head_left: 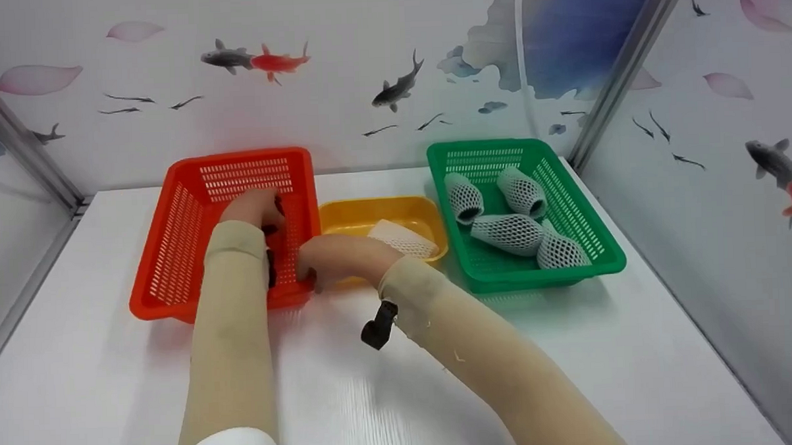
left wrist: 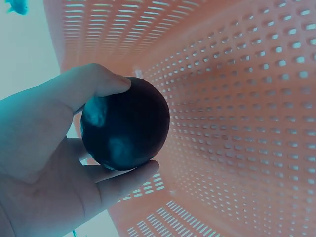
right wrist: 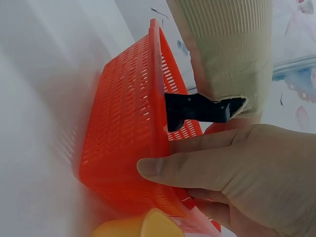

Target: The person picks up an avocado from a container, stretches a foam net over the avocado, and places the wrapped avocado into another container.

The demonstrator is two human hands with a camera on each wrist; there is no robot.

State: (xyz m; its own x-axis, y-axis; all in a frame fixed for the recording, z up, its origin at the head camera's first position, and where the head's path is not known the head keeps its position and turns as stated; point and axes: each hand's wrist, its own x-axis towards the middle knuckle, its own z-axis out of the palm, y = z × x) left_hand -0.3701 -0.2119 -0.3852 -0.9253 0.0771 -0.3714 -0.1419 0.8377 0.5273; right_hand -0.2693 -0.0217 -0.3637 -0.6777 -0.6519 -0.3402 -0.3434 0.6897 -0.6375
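My left hand (head_left: 254, 208) is down inside the red basket (head_left: 151, 241), at the back left of the table. In the left wrist view, its thumb and fingers grip a dark, smooth, round ball-like thing (left wrist: 126, 126). The basket's perforated wall stands beside it; what kind of thing it is I cannot tell. My right hand (head_left: 341, 254) holds the near right corner of that basket. The right wrist view puts the thumb (right wrist: 152, 167) on the outer wall and the other fingers over the rim on the inside.
Right of the red basket sits a yellow tray (head_left: 356, 211) with a flat white foam net (head_left: 403, 239) in it. Farther right, a green basket (head_left: 536, 280) holds several white foam net sleeves (head_left: 508, 234). A printed wall panel (head_left: 340, 139) rises behind the containers.
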